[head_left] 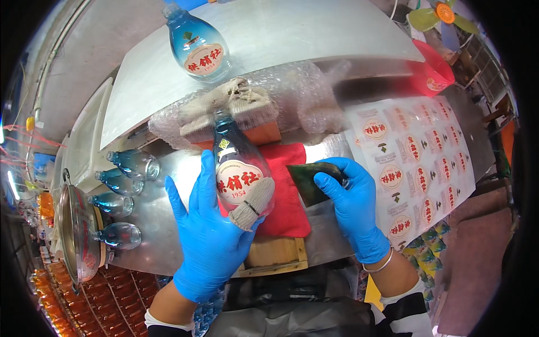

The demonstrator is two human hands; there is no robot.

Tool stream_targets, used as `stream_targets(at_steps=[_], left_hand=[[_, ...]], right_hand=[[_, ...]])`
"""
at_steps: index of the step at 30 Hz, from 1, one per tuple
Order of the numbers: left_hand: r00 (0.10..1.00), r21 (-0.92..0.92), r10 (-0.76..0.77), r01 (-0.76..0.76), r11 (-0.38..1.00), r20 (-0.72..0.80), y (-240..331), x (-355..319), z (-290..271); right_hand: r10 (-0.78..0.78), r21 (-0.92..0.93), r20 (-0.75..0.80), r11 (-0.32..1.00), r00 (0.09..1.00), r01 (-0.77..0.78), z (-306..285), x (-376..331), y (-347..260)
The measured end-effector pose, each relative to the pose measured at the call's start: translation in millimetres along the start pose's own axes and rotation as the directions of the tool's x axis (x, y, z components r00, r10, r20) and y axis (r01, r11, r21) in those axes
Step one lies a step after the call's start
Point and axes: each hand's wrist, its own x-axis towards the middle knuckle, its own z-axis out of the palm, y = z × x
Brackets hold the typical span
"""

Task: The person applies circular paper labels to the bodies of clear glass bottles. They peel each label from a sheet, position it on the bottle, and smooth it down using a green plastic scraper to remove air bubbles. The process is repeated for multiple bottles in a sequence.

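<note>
A dark blue-tinted glass bottle (pixel 230 145) lies tilted in front of me, its neck against a folded knit cloth (pixel 216 101). Red cloth (pixel 295 219) is spread beneath it. The bottle bears a cream label with red print. My left hand (pixel 210 247), in a blue glove, lies along the bottle's left side with fingers stretched out and apart. Its thumb, wrapped in a beige knit cover (pixel 255 201), rests on the lower label. Right of the bottle and apart from it, my gloved right hand (pixel 359 208) grips a dark green scraper (pixel 310 185) between thumb and fingers.
At left, several blue-tinted bottles (pixel 135 163) lie beside a metal basin (pixel 73 230). Another bottle (pixel 196 48) stands on the far white board (pixel 292 25). A sheet of printed labels (pixel 412 180) covers the right side, with bubble wrap (pixel 306 92) and a red bucket (pixel 432 70) beyond.
</note>
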Motion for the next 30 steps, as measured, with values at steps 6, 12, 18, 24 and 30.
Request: stream_targets(at_steps=[6,12,18,24,30], left_hand=[[0.975,-0.308,-0.219,0.203,0.929,-0.020,-8.9,-21.2,30.2],[0.952,-0.518,-0.307,0.264,0.813,0.003,-6.8,-25.0,47.3],[0.953,-0.588,-0.301,0.229,0.776,-0.027,-8.8,-23.4,49.3],[0.965,-0.725,-0.237,0.081,0.684,-0.116,-19.9,-15.1,55.9],[0.938,-0.732,-0.312,0.103,0.673,-0.154,-20.4,-19.3,67.7]], right_hand=[[-0.048,-0.061,0.041,0.997,0.998,0.051,12.0,-8.7,-21.2],[-0.269,-0.295,0.250,0.894,0.930,0.338,48.7,24.3,-56.3],[-0.349,-0.374,0.167,0.843,0.922,0.387,53.7,51.6,-48.4],[-0.583,-0.474,0.234,0.631,0.779,0.614,58.3,57.4,-54.5],[-0.545,-0.618,0.702,-0.145,0.459,0.772,57.3,4.8,-74.6]])
